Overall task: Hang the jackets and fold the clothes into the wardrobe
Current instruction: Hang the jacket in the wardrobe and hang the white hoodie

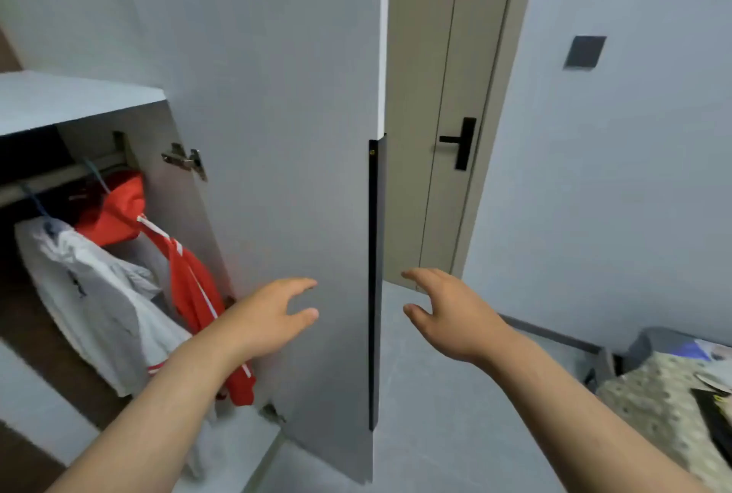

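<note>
Wardrobe (79,100) open at nine o'clock, door (277,136) at twelve. Inside I see a white jacket (99,286) and red jacket (194,286) hung on the rail (59,175), lengths running toward five o'clock. Left hand (269,318) and right hand (451,314): spread, holding nothing.

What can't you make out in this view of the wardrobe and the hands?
- Head view: wardrobe inside left of the white jacket is dark and cut by the frame edge.
- Part of the red jacket is hidden behind the left arm.
- Whether the left hand touches the door: unclear.
- On the bed, things are blurred and cut by the right edge.
</note>
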`<control>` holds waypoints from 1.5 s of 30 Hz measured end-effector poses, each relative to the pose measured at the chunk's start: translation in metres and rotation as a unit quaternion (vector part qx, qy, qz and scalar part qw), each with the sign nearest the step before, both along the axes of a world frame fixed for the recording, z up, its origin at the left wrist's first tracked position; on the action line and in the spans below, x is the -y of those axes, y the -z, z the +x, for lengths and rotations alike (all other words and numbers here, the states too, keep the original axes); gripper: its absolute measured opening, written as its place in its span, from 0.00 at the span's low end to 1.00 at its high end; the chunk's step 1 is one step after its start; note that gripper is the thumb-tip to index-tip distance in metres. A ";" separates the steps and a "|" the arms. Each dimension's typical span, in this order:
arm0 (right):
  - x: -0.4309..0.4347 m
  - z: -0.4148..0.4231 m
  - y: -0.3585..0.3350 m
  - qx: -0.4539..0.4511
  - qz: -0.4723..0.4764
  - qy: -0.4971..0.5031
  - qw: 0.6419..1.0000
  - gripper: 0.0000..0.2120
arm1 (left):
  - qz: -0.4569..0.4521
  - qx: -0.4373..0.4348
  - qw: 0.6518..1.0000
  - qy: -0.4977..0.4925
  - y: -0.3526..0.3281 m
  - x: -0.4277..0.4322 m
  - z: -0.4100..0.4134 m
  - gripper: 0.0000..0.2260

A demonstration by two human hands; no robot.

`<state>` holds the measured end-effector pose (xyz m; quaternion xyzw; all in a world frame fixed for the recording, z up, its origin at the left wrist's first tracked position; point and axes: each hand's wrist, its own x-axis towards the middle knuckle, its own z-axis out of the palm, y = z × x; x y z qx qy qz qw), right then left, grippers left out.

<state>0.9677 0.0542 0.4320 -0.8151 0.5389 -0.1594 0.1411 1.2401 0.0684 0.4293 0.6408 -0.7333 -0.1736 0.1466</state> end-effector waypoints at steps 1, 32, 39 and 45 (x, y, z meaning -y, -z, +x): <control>-0.004 -0.011 -0.001 0.001 -0.001 0.015 1.000 0.24 | 0.003 -0.002 1.000 0.014 0.001 0.005 -0.009 0.23; -0.124 -0.176 0.034 0.038 0.062 0.510 0.857 0.24 | 0.088 -0.039 0.895 0.436 0.050 0.108 -0.251 0.17; -0.183 -0.235 0.055 0.138 0.063 0.600 0.786 0.23 | 0.106 -0.015 0.873 0.476 0.065 0.090 -0.338 0.21; -0.209 -0.295 0.078 0.255 0.043 0.615 0.745 0.21 | 0.113 -0.006 0.860 0.497 0.061 0.068 -0.421 0.17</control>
